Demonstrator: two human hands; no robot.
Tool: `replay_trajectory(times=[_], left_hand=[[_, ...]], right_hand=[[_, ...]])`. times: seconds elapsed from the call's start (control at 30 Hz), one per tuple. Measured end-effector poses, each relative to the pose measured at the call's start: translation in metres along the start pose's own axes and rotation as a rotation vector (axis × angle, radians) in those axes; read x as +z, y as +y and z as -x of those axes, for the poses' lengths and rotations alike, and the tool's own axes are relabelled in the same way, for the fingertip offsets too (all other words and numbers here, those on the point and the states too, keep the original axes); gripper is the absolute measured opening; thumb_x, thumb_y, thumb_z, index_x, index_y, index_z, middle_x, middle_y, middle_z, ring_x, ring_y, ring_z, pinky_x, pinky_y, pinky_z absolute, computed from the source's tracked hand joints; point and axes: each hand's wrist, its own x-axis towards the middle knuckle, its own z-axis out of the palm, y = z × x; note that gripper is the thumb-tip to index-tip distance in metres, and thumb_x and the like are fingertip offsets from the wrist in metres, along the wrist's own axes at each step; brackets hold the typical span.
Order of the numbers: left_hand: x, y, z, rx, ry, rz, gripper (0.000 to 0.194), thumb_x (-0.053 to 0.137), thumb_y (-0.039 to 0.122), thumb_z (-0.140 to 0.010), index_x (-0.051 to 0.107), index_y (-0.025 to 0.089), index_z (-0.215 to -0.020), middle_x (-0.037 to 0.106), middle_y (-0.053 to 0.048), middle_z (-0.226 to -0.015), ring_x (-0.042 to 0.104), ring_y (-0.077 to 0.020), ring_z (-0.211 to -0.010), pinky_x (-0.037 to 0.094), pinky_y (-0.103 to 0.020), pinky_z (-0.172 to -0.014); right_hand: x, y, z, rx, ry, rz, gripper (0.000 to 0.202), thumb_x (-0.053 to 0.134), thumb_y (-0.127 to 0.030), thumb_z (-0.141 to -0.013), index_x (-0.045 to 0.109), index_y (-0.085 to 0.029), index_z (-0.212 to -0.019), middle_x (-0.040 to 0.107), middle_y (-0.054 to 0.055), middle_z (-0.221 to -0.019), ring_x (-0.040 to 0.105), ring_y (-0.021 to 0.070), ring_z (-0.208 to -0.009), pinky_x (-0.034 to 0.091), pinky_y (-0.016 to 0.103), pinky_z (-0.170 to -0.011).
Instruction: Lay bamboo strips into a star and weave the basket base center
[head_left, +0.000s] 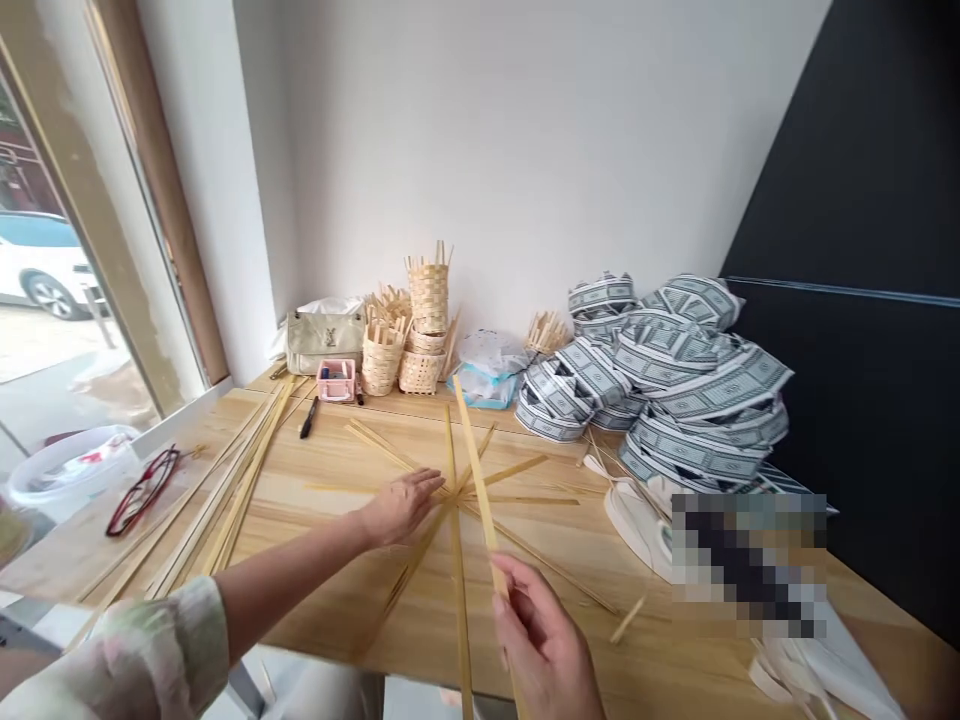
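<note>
Flat bamboo strips [459, 600] cross each other in a star shape on the wooden table [315, 580]. Next to their crossing point, my left hand [405, 505] lies palm down, fingers stretched out over the strips. Its fingertips partly cover the strips to the left of the centre. My right hand [544, 640], nearer the front edge, pinches one long pale bamboo strip [478, 470] between thumb and fingers. That strip is raised and slants up and away, passing just right of the crossing. The lower end of it runs behind my right hand.
More loose strips [251, 480] lie along the left, beside red glasses [142, 492] and a black pen [308, 418]. Woven baskets [430, 300], a pink box [336, 380] and a beige bag [324, 343] stand at the back. Patterned bundles [675, 380] are piled at right.
</note>
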Motion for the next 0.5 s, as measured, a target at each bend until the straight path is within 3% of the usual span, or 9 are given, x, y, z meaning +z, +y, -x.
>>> replay_trajectory(times=[0.07, 0.1, 0.17, 0.23, 0.37, 0.5], left_hand=[[-0.003, 0.020, 0.007, -0.085, 0.054, 0.222, 0.042, 0.033, 0.041, -0.087, 0.048, 0.015, -0.115, 0.056, -0.014, -0.114, 0.049, -0.0235, -0.109, 0.037, -0.041, -0.092], [-0.005, 0.030, 0.011, -0.134, 0.085, 0.449, 0.042, 0.035, 0.042, -0.086, 0.047, 0.015, -0.116, 0.057, -0.013, -0.110, 0.054, -0.0224, -0.102, 0.041, -0.039, -0.086], [-0.010, 0.048, 0.019, -0.215, 0.172, 0.823, 0.043, 0.050, 0.042, -0.079, 0.046, 0.016, -0.113, 0.062, -0.010, -0.097, 0.060, -0.0189, -0.087, 0.046, -0.033, -0.077], [-0.019, 0.060, 0.027, -0.277, 0.305, 1.036, 0.044, 0.062, 0.037, -0.070, 0.050, 0.016, -0.106, 0.062, -0.004, -0.079, 0.060, -0.0141, -0.070, 0.046, -0.028, -0.069], [-0.043, 0.064, 0.044, -0.256, 0.506, 1.156, 0.029, 0.056, 0.037, -0.075, 0.053, 0.015, -0.093, 0.060, -0.002, -0.067, 0.058, -0.0118, -0.063, 0.045, -0.023, -0.061], [-0.084, 0.043, 0.061, -0.291, 0.691, 1.004, 0.012, 0.059, 0.020, -0.073, 0.054, 0.016, -0.083, 0.056, 0.003, -0.060, 0.053, -0.0059, -0.052, 0.043, -0.016, -0.053]], right_hand=[[0.001, -0.003, 0.003, -0.117, -0.033, 0.079, 0.029, 0.049, -0.034, -0.075, 0.057, -0.021, -0.100, 0.056, 0.002, -0.070, 0.052, 0.0130, -0.056, 0.044, 0.022, -0.051], [0.005, -0.005, 0.004, -0.175, -0.059, 0.122, 0.028, 0.048, -0.031, -0.076, 0.057, -0.021, -0.100, 0.057, 0.004, -0.074, 0.053, 0.0138, -0.060, 0.045, 0.022, -0.053], [0.019, -0.009, 0.004, -0.281, -0.126, 0.206, 0.027, 0.046, -0.024, -0.076, 0.058, -0.022, -0.100, 0.058, 0.006, -0.081, 0.055, 0.0147, -0.065, 0.046, 0.022, -0.055], [0.037, -0.012, 0.002, -0.360, -0.181, 0.268, 0.030, 0.043, -0.017, -0.075, 0.057, -0.022, -0.101, 0.058, 0.006, -0.084, 0.055, 0.0149, -0.067, 0.046, 0.022, -0.055], [0.074, -0.023, -0.003, -0.425, -0.228, 0.258, 0.039, 0.039, -0.007, -0.069, 0.055, -0.021, -0.102, 0.058, 0.005, -0.086, 0.055, 0.0149, -0.074, 0.047, 0.024, -0.065], [0.096, -0.035, -0.002, -0.408, -0.412, 0.152, 0.047, 0.042, -0.004, -0.067, 0.050, -0.021, -0.111, 0.056, 0.004, -0.091, 0.054, 0.0135, -0.075, 0.047, 0.025, -0.071]])
